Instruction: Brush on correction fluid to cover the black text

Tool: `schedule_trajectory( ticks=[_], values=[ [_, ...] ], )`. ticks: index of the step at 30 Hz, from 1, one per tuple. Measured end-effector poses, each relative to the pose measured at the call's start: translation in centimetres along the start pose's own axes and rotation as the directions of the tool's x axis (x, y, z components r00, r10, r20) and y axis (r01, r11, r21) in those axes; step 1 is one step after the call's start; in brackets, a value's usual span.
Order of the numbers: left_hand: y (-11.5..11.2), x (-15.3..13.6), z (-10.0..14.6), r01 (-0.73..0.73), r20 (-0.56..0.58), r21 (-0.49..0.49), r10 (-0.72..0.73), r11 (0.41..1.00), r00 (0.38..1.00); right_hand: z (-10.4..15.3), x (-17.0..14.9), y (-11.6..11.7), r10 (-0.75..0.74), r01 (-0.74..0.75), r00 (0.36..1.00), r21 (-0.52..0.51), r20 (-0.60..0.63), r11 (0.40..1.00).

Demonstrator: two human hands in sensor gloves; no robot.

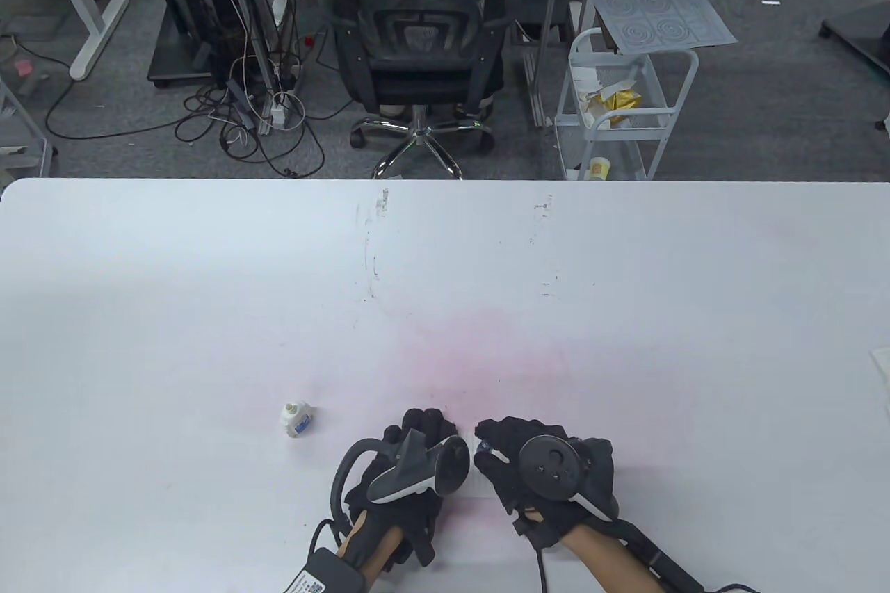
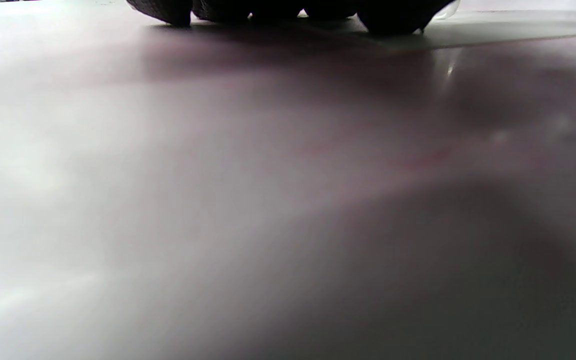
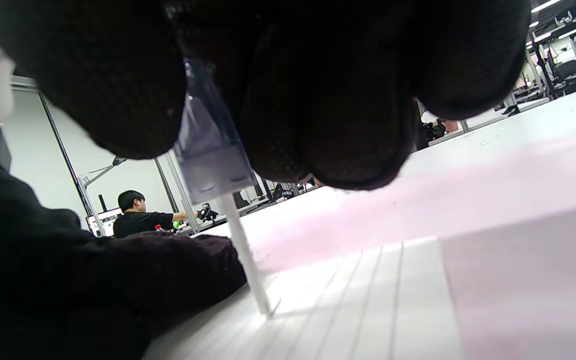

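A small white correction fluid bottle (image 1: 296,418) stands uncapped on the white table (image 1: 445,273), left of my hands. My right hand (image 1: 497,454) pinches the translucent blue cap (image 3: 210,145) with its white brush stem (image 3: 248,260). The brush tip touches a lined white paper (image 3: 368,300) lying between my hands. My left hand (image 1: 424,440) rests flat on the table at the paper's left edge, its fingertips (image 2: 168,10) pressed down. The black text is hidden from view.
A black office chair (image 1: 417,44) and a white cart (image 1: 622,99) stand beyond the table's far edge. A pink stain (image 1: 480,356) marks the table ahead of my hands. A paper edge (image 1: 882,367) shows at the far right.
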State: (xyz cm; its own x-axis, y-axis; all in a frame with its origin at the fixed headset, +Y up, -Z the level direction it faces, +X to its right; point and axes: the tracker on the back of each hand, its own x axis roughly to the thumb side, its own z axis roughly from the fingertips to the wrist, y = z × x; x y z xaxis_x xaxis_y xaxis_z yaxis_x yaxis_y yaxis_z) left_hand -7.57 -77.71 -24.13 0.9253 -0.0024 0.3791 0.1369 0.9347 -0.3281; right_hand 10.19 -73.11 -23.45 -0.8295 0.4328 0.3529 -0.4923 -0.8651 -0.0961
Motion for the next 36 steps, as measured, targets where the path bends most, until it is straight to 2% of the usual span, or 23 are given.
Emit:
schedule_trajectory(
  ticks=[2, 8, 14, 17, 23, 30, 33, 36],
  values=[
    [0.0, 0.0, 0.0, 0.0, 0.0, 0.0, 0.0, 1.0, 1.0, 0.06, -0.02, -0.15, -0.008, 0.008, 1.0, -0.001, -0.004, 1.0],
    [0.0, 0.0, 0.0, 0.0, 0.0, 0.0, 0.0, 1.0, 1.0, 0.05, -0.11, -0.33, -0.02, 0.021, 1.0, -0.101, 0.005, 0.995],
    [0.0, 0.0, 0.0, 0.0, 0.0, 0.0, 0.0, 1.0, 1.0, -0.02, -0.04, 0.04, 0.0, 0.0, 1.0, -0.009, 0.0, 1.0],
    [0.0, 0.0, 0.0, 0.0, 0.0, 0.0, 0.0, 1.0, 1.0, 0.02, -0.08, -0.08, -0.016, 0.016, 1.0, 0.002, -0.006, 1.0],
    [0.0, 0.0, 0.0, 0.0, 0.0, 0.0, 0.0, 1.0, 1.0, 0.08, 0.06, -0.45, -0.016, 0.017, 1.0, -0.109, 0.012, 0.994],
    [0.0, 0.0, 0.0, 0.0, 0.0, 0.0, 0.0, 1.0, 1.0, 0.03, 0.15, 0.11, 0.004, -0.004, 1.0, 0.01, 0.001, 1.0],
    [0.0, 0.0, 0.0, 0.0, 0.0, 0.0, 0.0, 1.0, 1.0, 0.05, 0.14, -0.18, -0.013, 0.012, 1.0, -0.013, -0.004, 1.0],
    [0.0, 0.0, 0.0, 0.0, 0.0, 0.0, 0.0, 1.0, 1.0, 0.0, 0.23, -0.37, -0.054, 0.054, 0.999, -0.091, 0.003, 0.994]
  ],
)
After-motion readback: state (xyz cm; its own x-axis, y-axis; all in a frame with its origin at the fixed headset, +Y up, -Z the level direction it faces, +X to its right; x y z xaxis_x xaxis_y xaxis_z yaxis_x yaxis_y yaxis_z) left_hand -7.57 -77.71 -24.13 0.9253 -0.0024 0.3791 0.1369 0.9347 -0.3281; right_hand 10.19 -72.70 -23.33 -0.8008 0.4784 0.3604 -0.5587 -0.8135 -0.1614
